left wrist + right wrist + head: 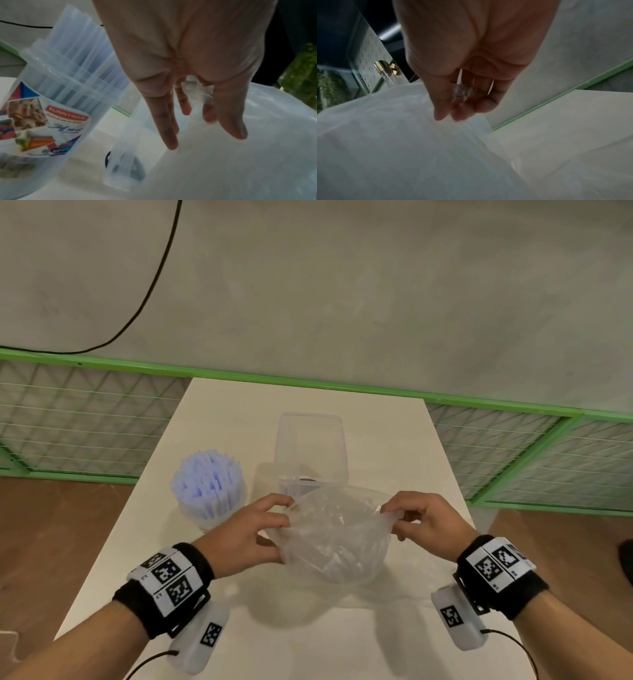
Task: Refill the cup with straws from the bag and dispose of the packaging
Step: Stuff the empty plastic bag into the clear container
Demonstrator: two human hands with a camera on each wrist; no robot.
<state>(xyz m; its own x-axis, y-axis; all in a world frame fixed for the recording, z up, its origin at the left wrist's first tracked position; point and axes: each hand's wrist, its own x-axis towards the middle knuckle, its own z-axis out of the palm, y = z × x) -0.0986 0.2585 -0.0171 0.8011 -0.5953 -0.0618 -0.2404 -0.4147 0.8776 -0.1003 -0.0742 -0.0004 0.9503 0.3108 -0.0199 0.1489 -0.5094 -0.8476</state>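
Observation:
A clear plastic bag [337, 537] is held above the white table [308, 642], stretched between both hands. My left hand [270, 522] grips its left edge, thumb below and fingers above. My right hand [400, 517] pinches the right edge, and a scrap of bag [460, 92] shows between its fingers. In the left wrist view the bag [240, 155] fills the lower right under my left hand [197, 121]. The cup [209, 491], packed with pale blue straws [209, 474], stands on the table left of the bag. Its printed label [34, 121] shows in the left wrist view.
A tall clear empty container [310, 453] stands behind the bag at the table's middle. A green-framed mesh fence [85, 419] runs behind the table against a grey wall. A black cable [150, 289] hangs on the wall. Brown floor [51, 542] lies on both sides.

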